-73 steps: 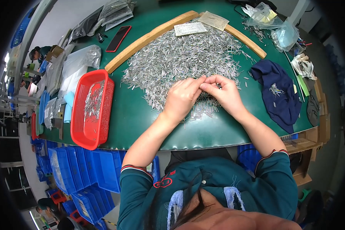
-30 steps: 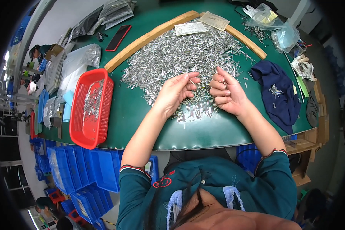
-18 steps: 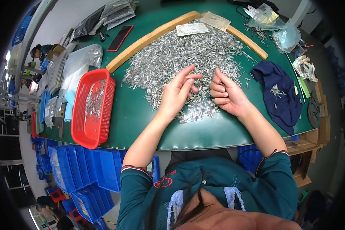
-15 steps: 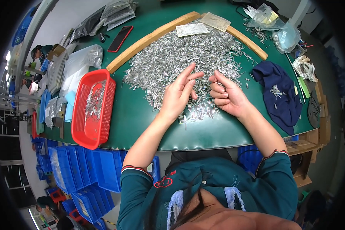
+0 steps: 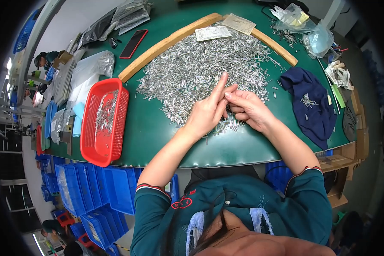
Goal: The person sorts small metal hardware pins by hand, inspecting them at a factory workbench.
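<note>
A wide heap of thin silvery metal pins (image 5: 187,64) lies on the green table. Over its near edge my left hand (image 5: 204,114) points its index finger forward, while the thumb and other fingers curl in. My right hand (image 5: 254,112) is closed in a pinch, its thumb and fingertips meeting the fingers of my left. Whatever sits between the fingertips is too small and covered to make out. Loose pins lie scattered beneath both hands. To the left stands a red plastic basket (image 5: 120,123) with some pins inside.
Two wooden strips (image 5: 170,40) (image 5: 275,47) border the heap's far side, with paper labels (image 5: 212,33) on top. A dark blue cloth (image 5: 315,128) holding a few pins lies right. A phone (image 5: 133,43) and plastic bags (image 5: 91,68) lie left; blue bins (image 5: 119,187) stand below the table edge.
My hands have come together from a small gap, the fingertips now touching. My right hand has shifted left, and my left hand slightly right.
</note>
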`<act>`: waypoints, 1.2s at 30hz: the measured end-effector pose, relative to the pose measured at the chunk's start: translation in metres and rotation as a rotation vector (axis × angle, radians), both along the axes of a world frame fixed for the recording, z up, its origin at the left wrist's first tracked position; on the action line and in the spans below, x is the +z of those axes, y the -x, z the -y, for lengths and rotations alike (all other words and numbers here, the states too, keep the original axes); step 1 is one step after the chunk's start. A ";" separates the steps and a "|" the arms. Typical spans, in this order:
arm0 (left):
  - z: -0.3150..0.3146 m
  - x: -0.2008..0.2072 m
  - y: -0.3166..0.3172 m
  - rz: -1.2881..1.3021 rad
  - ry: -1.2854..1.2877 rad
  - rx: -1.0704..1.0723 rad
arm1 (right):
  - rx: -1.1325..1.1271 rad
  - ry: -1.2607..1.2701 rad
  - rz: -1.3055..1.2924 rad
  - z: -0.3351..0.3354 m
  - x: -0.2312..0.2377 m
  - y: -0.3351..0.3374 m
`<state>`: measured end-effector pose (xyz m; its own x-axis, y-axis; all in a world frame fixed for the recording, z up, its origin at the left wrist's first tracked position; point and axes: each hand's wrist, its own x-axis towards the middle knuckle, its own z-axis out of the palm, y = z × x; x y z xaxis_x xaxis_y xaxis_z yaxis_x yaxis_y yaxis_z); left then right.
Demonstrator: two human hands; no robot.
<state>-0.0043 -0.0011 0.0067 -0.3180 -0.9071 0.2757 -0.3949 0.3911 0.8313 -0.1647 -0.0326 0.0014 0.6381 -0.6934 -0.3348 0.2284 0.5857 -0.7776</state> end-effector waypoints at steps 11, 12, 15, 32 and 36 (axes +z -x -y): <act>0.005 0.013 -0.039 0.551 0.174 0.071 | -0.043 -0.489 0.362 0.012 -0.009 0.008; 0.003 0.013 -0.044 0.722 0.166 0.089 | -0.024 -0.556 0.421 0.013 -0.010 0.008; 0.003 0.011 -0.043 0.707 0.188 0.128 | -0.034 -0.575 0.427 0.013 -0.009 0.008; 0.015 -0.004 -0.024 0.185 0.262 0.227 | -0.056 -0.111 0.045 0.005 0.002 0.006; 0.013 -0.004 -0.019 0.184 0.372 0.204 | -0.117 0.000 -0.073 -0.002 0.007 -0.001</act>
